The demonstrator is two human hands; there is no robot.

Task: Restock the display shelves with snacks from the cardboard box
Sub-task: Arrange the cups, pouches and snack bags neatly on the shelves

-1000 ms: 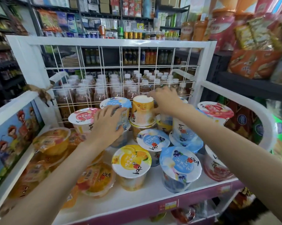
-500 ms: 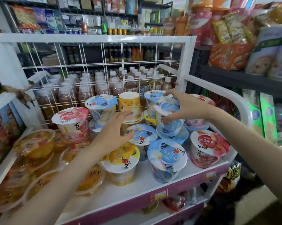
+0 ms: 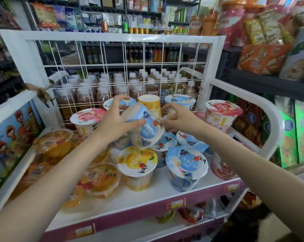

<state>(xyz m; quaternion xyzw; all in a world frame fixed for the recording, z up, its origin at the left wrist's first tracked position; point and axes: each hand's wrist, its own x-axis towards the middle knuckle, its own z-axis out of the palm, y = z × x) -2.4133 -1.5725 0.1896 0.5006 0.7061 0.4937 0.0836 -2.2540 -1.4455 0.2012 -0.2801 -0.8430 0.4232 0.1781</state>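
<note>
A tilted blue-lidded blueberry cup (image 3: 147,126) hangs above the white display shelf (image 3: 147,196), its lid facing down toward me. My left hand (image 3: 116,119) wraps its side and base. My right hand (image 3: 179,119) pinches the lid's rim at the right. Under and around it stand several snack cups: a yellow-lidded one (image 3: 136,163), a blue-lidded one (image 3: 187,165), a pink-lidded one at left (image 3: 88,117), another pink one at right (image 3: 222,110). An upside-down yellow cup (image 3: 149,103) stands at the back. The cardboard box is not in view.
Orange jelly tubs (image 3: 53,142) crowd the shelf's left side. A white wire grid (image 3: 123,67) backs the shelf, with bottled drinks (image 3: 116,88) behind it. A curved white rail (image 3: 263,105) bounds the right. Snack bags (image 3: 263,56) fill the dark shelving at right.
My right hand carried a blue-lidded cup leftward to the middle, and my left hand rose from the yellow-lidded cup and took hold of it. The cup now tilts between both hands.
</note>
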